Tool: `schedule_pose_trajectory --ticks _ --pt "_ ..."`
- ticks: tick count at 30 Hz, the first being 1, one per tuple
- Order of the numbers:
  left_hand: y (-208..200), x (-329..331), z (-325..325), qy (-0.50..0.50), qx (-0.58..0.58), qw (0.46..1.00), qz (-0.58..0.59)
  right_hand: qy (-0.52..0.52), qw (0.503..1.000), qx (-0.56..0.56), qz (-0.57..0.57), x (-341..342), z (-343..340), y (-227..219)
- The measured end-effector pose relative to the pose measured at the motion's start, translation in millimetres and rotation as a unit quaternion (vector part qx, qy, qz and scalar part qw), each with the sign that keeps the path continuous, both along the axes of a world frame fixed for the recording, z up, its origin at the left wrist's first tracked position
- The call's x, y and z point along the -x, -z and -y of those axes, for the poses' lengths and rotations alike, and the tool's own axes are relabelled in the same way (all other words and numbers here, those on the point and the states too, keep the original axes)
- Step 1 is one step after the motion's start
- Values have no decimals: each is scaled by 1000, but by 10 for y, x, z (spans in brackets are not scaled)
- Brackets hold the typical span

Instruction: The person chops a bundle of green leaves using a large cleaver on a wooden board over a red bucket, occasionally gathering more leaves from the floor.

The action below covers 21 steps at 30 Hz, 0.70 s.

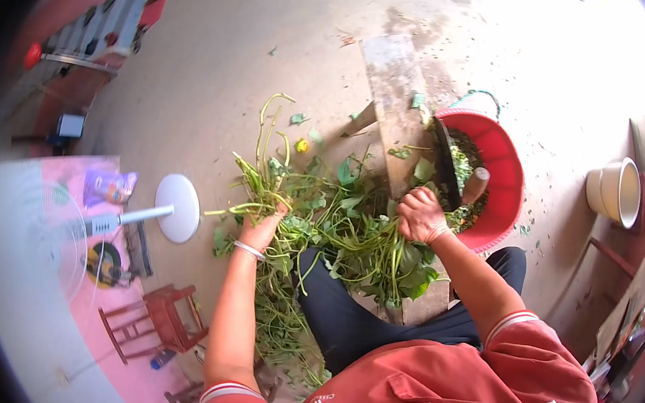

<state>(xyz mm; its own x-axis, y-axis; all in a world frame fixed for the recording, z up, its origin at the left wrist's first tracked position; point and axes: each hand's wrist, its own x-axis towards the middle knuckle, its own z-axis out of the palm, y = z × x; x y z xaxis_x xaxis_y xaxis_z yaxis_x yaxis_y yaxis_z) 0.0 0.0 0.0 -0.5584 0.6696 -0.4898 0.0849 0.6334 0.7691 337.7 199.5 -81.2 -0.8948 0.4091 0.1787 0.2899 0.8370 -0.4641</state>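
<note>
Leafy green vines (341, 235) stretch in a tangle across my lap, between my two hands. My left hand (265, 229) is closed round a bunch of long pale-green stems (258, 178) whose ends stick out past the fingers. At the bench's near part, my right hand (421, 217) grips the other side of the vines, with leaves hanging below it. Just beyond that hand, a broad dark-bladed knife (448, 162) with a wooden handle (476, 185) rests between the bench and a red bucket (500, 153). Chopped greens (464, 158) lie inside the bucket.
The narrow wooden bench (394, 78) runs away from me. A pile of vines (275, 315) lies by my left leg. Left stand a white fan (178, 208) and a small wooden chair (165, 321); a cream bucket (615, 193) is at right. Leaf scraps dot the floor.
</note>
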Motion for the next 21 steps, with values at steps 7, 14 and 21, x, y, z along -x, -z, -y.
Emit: schedule_pose_trajectory --ticks 7,14,21 --pt "-153 -561 -766 205 -68 974 -70 30 986 -2 -162 48 9 43" --pt "474 -664 -555 182 9 976 -117 23 983 -27 -181 31 72 350" --pt "-1768 605 1255 76 61 867 -489 67 992 -60 -88 242 177 438"
